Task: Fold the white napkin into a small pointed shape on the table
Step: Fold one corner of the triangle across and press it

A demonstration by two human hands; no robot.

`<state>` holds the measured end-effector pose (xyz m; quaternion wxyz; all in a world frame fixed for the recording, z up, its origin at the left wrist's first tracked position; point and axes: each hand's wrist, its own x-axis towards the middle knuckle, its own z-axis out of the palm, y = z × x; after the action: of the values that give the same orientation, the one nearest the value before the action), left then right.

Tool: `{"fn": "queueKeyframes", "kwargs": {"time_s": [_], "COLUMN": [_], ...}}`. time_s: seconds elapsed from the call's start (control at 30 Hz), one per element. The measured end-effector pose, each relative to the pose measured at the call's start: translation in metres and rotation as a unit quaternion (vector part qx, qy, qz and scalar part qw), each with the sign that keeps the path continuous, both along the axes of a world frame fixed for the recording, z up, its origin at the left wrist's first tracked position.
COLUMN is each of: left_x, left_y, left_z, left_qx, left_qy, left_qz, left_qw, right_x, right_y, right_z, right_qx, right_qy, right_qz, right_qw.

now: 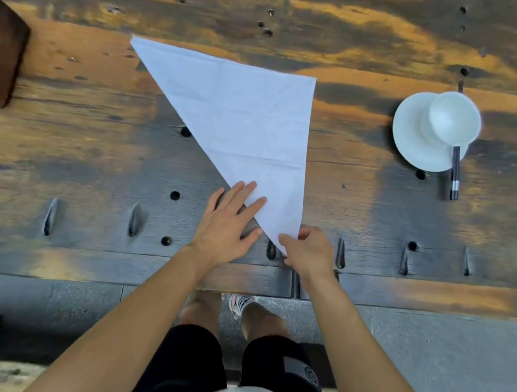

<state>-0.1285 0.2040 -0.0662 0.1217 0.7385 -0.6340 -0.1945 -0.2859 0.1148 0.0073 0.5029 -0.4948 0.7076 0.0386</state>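
- Down at the legs, the black shorts point(282, 370) have a round patch, too blurry to read.
- At the table point(99, 138) edge, the right hand point(308, 250) pinches the near tip of the white napkin point(251, 117).
- Left hand point(228, 221) lies flat, fingers spread, on the diagonal fold.
- Napkin's a triangle, mid-table.
- Far right: bowl point(454, 117) on plate point(412, 140).

napkin point(245, 113): flat triangle | left hand point(228, 221): pressing long edge | right hand point(308, 250): pinching near tip

Napkin point(242, 113) mid-table point(67, 148), plate point(412, 140) to right
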Motion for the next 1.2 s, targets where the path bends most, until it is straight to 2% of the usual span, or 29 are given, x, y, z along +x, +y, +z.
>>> {"fn": "queueKeyframes", "kwargs": {"time_s": [0.1,0.2,0.47,0.57,0.7,0.8,0.9,1.07,1.2], "left_x": [0.007,0.020,0.084,0.105,0.125,0.135,0.141,0.144,0.145], "left_y": [-0.006,-0.012,-0.037,-0.039,-0.034,-0.032,-0.035,-0.050,-0.061], "left_z": [0.005,0.009,0.009,0.009,0.004,0.001,0.004,0.009,0.010], "left_qx": [0.004,-0.006,-0.051,-0.048,-0.061,-0.101,-0.123,-0.092,-0.054], "left_qy": [0.004,0.024,0.008,0.004,0.031,0.060,0.080,0.140,0.173], "left_qz": [-0.009,-0.006,0.001,-0.007,-0.009,0.000,0.055,0.111,0.167], "left_qw": [1.000,1.000,0.999,0.999,0.998,0.993,0.988,0.980,0.969], "right_x": [0.004,0.008,0.027,0.037,0.058,0.072,0.087,0.106,0.111], "right_y": [-0.002,-0.010,-0.057,-0.081,-0.117,-0.148,-0.177,-0.212,-0.231], "right_z": [0.010,0.027,0.048,0.050,0.054,0.050,0.043,0.026,-0.002], "right_qx": [0.014,-0.001,0.044,0.003,-0.109,-0.220,-0.294,-0.273,-0.265], "right_qy": [-0.102,-0.192,-0.306,-0.282,-0.258,-0.184,-0.129,-0.123,-0.063], "right_qz": [-0.093,-0.127,-0.012,0.068,0.097,0.167,0.182,0.188,0.214], "right_qw": [0.990,0.973,0.951,0.957,0.955,0.943,0.930,0.935,0.938]}}
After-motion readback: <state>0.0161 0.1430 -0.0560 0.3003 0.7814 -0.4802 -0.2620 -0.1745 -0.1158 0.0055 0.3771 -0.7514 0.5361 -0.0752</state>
